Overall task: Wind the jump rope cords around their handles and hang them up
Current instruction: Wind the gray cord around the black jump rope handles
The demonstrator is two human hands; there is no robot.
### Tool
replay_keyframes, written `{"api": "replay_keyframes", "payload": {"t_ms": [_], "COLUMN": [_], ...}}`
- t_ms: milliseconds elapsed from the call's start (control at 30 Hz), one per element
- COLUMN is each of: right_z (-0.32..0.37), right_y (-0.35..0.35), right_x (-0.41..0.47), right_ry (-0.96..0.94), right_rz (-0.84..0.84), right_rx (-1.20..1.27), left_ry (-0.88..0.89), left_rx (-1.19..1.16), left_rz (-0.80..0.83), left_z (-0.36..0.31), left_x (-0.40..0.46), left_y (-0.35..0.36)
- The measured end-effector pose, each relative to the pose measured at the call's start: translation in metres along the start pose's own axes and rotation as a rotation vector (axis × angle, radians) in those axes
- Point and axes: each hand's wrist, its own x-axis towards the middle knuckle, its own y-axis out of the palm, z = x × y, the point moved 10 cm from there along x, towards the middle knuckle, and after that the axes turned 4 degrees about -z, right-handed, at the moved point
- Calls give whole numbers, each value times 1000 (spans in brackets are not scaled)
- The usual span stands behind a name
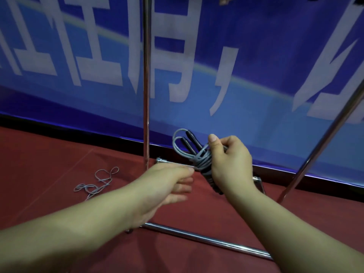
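- My right hand (pixel 229 160) grasps a jump rope with two black handles and a grey cord (pixel 198 154), fingers curled round the bundle and thumb raised along its upper side.
- The grey cord is wound several times round the middle of the two black handles, which lie side by side and tilt up to the left; their upper ends stick out above my thumb, each with a loop of cord arching from its tip, and their lower ends show below my palm.
- My left hand (pixel 169 186) reaches in from the lower left, its fingers loosely curled; its thumb and forefinger meet at the left edge of the wound cord. The hand is blurred, and I cannot tell whether it pinches a strand or only touches the bundle.
- The bundle is held in the air, just right of a shiny upright metal pole (pixel 146 75) and above the low chrome base bars (pixel 206 240) of a rack that stands on the dark red cloth floor covering (pixel 49 154).
- A second loose grey cord (pixel 96 184) lies tangled on the red covering, well to the left of both hands and left of the upright pole.
- A slanted chrome pole (pixel 323 134) rises at the right.
- Behind everything hangs a blue banner with large white characters (pixel 246 56).
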Motion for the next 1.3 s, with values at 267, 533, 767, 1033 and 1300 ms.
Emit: {"api": "replay_keyframes", "payload": {"t_ms": [267, 533, 767, 1033, 1300], "right_z": [3, 15, 21, 16, 11], "right_y": [9, 16, 42, 64, 62], "right_x": [-5, -18, -35, -59, -68], "right_ry": [83, 85, 115, 276, 329], "right_rz": [-26, 10, 229, 708, 828], "right_rx": [106, 151, 273, 442, 405], "left_ry": [38, 132, 239, 206, 161], "left_rx": [-101, -158, -135, -29, 10], "left_rz": [91, 138, -4, -74, 4], "left_z": [-11, -24, -30, -20, -18], "left_x": [-4, -10, -2, -8, -12], "left_y": [14, 12, -15, -33, -25]}}
